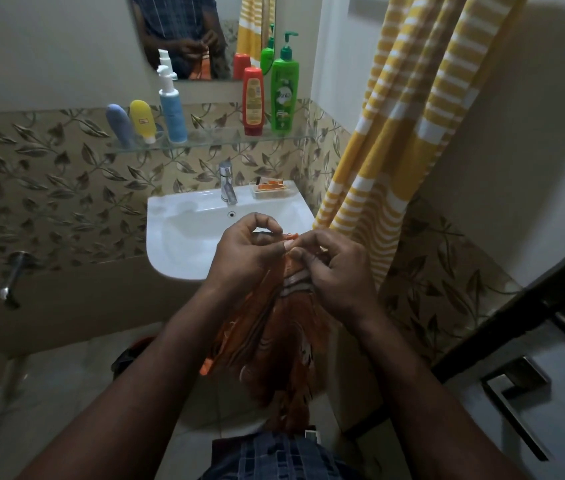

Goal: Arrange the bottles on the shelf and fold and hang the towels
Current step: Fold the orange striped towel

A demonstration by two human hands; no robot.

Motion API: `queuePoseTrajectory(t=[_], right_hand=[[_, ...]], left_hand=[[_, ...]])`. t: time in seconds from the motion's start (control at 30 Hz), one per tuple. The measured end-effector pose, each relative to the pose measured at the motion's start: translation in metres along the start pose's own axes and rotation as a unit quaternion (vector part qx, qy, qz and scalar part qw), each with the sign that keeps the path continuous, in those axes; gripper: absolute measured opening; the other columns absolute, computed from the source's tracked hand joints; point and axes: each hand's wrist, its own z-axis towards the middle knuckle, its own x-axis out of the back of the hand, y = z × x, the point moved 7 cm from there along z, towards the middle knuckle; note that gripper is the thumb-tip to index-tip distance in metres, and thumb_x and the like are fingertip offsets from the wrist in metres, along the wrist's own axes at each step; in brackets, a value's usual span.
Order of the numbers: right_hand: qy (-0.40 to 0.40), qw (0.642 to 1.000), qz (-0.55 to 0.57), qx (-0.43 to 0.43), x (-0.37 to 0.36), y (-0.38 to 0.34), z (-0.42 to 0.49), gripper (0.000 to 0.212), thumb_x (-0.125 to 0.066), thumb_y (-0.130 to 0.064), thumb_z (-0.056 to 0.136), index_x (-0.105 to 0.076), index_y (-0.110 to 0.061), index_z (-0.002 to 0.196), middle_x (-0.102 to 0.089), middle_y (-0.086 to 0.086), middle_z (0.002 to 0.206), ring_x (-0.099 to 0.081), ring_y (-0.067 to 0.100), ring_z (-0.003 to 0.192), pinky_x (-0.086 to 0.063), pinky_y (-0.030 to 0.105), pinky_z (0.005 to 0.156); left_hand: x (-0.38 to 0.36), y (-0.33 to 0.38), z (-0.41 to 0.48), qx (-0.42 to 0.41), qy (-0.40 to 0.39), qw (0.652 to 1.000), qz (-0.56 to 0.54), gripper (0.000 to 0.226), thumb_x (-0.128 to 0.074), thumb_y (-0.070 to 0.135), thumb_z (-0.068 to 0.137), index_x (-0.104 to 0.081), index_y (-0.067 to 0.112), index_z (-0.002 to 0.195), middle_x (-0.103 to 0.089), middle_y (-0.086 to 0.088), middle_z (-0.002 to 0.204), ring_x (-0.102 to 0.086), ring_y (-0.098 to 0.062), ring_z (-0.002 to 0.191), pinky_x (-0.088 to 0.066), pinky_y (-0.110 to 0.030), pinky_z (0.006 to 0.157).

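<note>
the fingers of the left hand and of the right hand are pinched together on the top edge of the orange towel, the two grips almost touching. the towel hangs down bunched from that edge, in front of the body and just short of the sink.

the step in hand looks like the folding: the corners are being found or matched. the next move probably calls for drawing the hands apart along the edge so the cloth opens flat, then bringing the corners together evenly.

the yellow striped towel hangs at the right, beside the sink, so it seems done. the bottles seem arranged too: on the glass shelf stand, left to right, a blue tube, a yellow tube, a white pump bottle, then, well apart, a red bottle touching a green pump bottle. all are opaque, so how full they are cannot be told.

on the sink's back corner, near the tap, a clear soap dish holds something orange, too small to name.
</note>
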Motion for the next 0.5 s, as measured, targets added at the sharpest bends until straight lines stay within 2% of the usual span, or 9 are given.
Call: queuePoseTrajectory(t=[0.13,0.27,0.43,0.5], right_hand=[[0.056,0.998,0.003,0.009,0.013,0.004,0.006,0.009,-0.082,-0.005,0.085,-0.077,-0.011,0.090,-0.071,-0.001,0.090,-0.068,0.014,0.086,-0.055,0.032,0.075],[0.060,0.998,0.016,0.016,0.017,0.002,0.006,0.013,-0.086,-0.003,0.081,-0.078,-0.011,0.089,-0.074,-0.001,0.088,-0.069,0.012,0.083,-0.055,0.026,0.072],[0.069,0.997,0.036,-0.011,0.022,0.005,0.008,0.018,-0.089,-0.015,0.080,-0.074,-0.013,0.089,-0.074,-0.004,0.084,-0.072,0.014,0.077,-0.059,0.030,0.066],[0.076,0.996,0.029,-0.017,0.023,0.006,0.007,0.020,-0.090,-0.017,0.079,-0.072,-0.015,0.090,-0.073,-0.005,0.085,-0.070,0.011,0.075,-0.056,0.023,0.064]], left_hand=[[-0.004,0.005,-0.004,0.000,-0.029,0.999,-0.039,0.021,-0.068,-0.005,0.094,-0.058,0.013,0.095,-0.072,-0.006,0.073,-0.070,-0.020,0.067,-0.054,-0.028,0.056],[-0.009,0.007,-0.006,-0.007,-0.049,0.998,-0.035,0.019,-0.066,-0.005,0.096,-0.056,0.012,0.096,-0.069,-0.001,0.069,-0.068,-0.018,0.068,-0.054,-0.030,0.061],[-0.012,0.007,-0.008,-0.012,-0.057,0.998,-0.038,0.016,-0.066,-0.002,0.097,-0.057,0.012,0.095,-0.066,0.001,0.066,-0.069,-0.018,0.069,-0.055,-0.035,0.067],[-0.014,0.009,-0.009,-0.019,-0.063,0.997,-0.033,0.016,-0.065,-0.001,0.098,-0.056,0.012,0.095,-0.068,0.002,0.067,-0.071,-0.018,0.071,-0.057,-0.035,0.067]])
